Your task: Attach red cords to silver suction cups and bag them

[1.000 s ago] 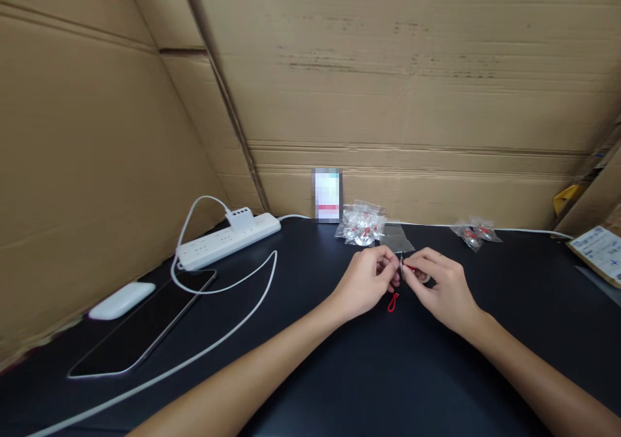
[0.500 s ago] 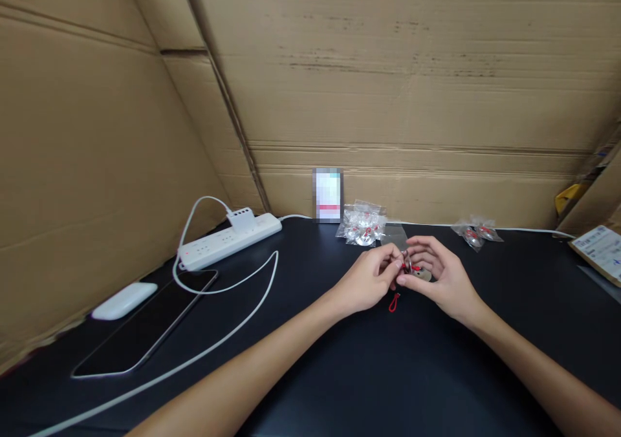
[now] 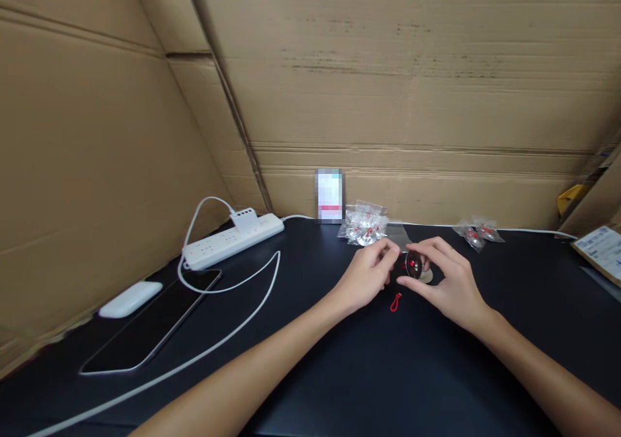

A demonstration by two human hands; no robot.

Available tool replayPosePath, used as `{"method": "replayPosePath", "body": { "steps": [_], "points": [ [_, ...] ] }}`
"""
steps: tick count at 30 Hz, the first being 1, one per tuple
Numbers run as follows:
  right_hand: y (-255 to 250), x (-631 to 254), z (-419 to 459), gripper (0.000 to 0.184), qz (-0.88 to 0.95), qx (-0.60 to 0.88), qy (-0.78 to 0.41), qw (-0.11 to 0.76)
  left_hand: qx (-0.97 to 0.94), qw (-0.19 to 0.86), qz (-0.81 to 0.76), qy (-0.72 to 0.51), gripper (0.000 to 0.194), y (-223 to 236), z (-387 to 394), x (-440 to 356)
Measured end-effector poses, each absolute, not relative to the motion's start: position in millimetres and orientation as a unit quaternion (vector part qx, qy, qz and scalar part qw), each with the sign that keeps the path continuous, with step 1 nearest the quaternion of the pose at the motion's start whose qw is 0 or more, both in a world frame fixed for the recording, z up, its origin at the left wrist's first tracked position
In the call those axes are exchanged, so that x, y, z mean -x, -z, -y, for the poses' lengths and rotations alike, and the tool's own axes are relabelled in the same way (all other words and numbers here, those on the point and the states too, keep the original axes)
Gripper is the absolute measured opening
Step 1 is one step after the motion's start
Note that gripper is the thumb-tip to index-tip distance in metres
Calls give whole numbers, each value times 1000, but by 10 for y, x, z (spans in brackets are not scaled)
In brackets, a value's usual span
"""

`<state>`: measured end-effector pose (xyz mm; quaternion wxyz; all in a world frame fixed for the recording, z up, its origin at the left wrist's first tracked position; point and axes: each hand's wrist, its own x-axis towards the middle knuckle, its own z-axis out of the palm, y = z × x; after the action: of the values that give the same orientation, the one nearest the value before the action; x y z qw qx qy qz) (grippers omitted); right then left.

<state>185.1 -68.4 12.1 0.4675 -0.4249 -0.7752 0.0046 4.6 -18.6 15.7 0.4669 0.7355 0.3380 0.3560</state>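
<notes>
1. Hands, two of them: the left hand [image 3: 371, 272] has its thumb and forefinger together; can't tell if they're gripping anything. A bit of red cord [image 3: 403, 266] shows right by them.
2. The right hand [image 3: 449, 282] has its fingers spread around one dark shiny disc [image 3: 414, 264], thumb below and forefinger above. The disc is up between the two hands, tilted on edge, with one red spot showing.
3. One red loop [image 3: 396, 302] lies on the black desk [image 3: 339, 372] just below the disc, and one pale round piece [image 3: 427, 275] is partly behind the right hand.
4. Clear packets: one heap [image 3: 366, 223], too jumbled to count, plus a smaller pair [image 3: 478, 232] off to the right. One flat clear bag [image 3: 398, 235] sits beside the heap.
5. Left side: one power strip [image 3: 235, 240], one phone [image 3: 150, 324], one white case [image 3: 130, 299].
6. One blurred screen [image 3: 330, 194] stands against the cardboard [image 3: 388, 101].
</notes>
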Motion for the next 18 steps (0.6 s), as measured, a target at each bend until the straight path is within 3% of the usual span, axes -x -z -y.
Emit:
{"method": "replayPosePath", "body": {
  "steps": [8, 14, 18],
  "points": [
    [-132, -1792, 721, 39, 795, 405, -24, 451, -813, 348, -324, -336, 20, -202, 275, -55],
    [-66, -2004, 591, 20, 757, 529, -12, 384, -858, 160, -367, -321, 17, -278, 1, 153],
    [89, -2161, 496, 14, 762, 578, -9, 293, -878, 207, -371, -219, 16, -213, -134, 265]
  ]
}}
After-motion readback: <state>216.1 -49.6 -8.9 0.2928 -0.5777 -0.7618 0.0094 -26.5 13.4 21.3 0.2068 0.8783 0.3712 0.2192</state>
